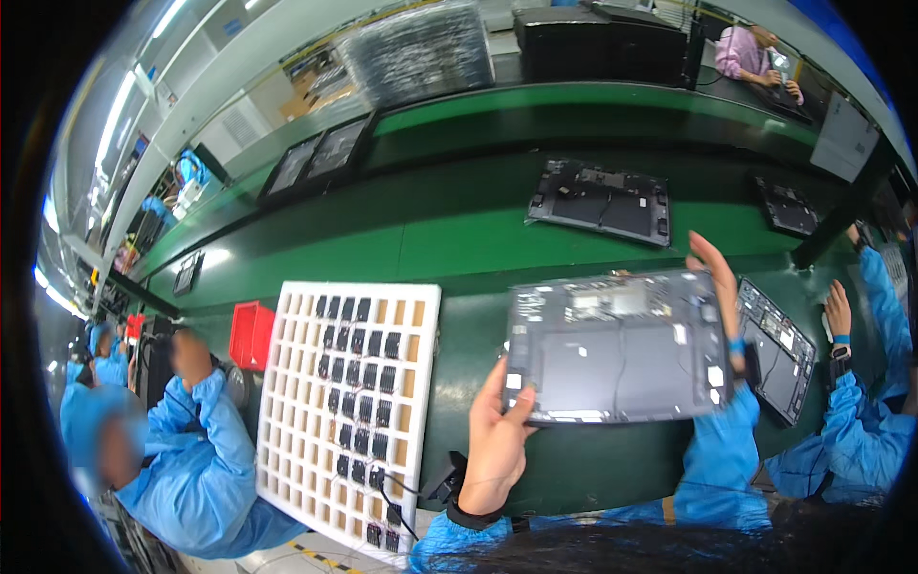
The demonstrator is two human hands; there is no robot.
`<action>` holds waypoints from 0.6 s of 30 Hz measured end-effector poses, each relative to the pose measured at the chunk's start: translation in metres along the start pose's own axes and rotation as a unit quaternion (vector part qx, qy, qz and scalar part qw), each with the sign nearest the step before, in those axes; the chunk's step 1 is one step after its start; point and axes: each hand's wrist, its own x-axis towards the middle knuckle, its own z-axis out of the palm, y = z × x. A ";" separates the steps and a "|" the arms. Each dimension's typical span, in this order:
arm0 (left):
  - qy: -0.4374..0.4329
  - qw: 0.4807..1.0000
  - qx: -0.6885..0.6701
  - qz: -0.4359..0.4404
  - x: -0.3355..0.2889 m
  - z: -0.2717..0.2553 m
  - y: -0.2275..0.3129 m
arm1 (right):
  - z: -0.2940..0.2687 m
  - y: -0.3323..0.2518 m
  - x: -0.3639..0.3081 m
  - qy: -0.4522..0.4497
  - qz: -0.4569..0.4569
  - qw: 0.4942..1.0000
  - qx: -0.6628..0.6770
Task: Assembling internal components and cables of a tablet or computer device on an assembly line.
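An opened tablet (622, 368), its dark battery, circuit board and cables exposed, is held tilted above the bench. My left hand (495, 445) grips its lower left corner, thumb on the upper side and fingers underneath. Along the right edge lies my right hand (722, 287), its palm against the side and its fingers reaching up past the top corner; its thumb is hidden. Left of my left hand stands a white foam tray (273, 421) of small slots, several filled with black parts on thin wires. A second opened tablet (779, 349) lies just right of my right forearm.
Another opened tablet (602, 203) rests on the green bench (459, 239) ahead. Dark frames (320, 153) lie far left, beside a rail. A red bin (251, 335) touches the tray area. Co-workers in blue sit left (191, 469) and right (865, 421); a dark post (851, 201) rises at right.
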 end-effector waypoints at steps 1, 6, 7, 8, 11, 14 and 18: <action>-0.016 1.000 0.010 -0.016 -0.004 0.007 -0.006 | -0.010 -0.049 -0.034 0.006 0.103 0.992 0.071; -0.069 0.985 0.141 0.069 -0.007 0.005 -0.064 | -0.066 -0.081 -0.144 0.014 0.296 0.886 0.358; -0.080 0.964 0.232 0.104 -0.009 0.011 -0.061 | -0.076 -0.070 -0.159 0.018 0.249 0.939 0.235; -0.081 0.964 0.233 0.102 -0.004 0.011 -0.061 | -0.085 -0.062 -0.167 0.020 0.197 0.974 0.108; 0.049 0.752 0.537 0.379 0.020 0.014 -0.034 | -0.091 -0.052 -0.173 0.026 0.235 0.965 0.116; 0.063 0.714 0.564 0.411 0.065 -0.014 -0.025 | -0.080 -0.048 -0.162 0.014 0.227 0.969 0.096; 0.102 0.698 0.558 0.437 0.072 -0.019 -0.012 | -0.051 -0.038 -0.141 -0.054 0.130 0.990 0.002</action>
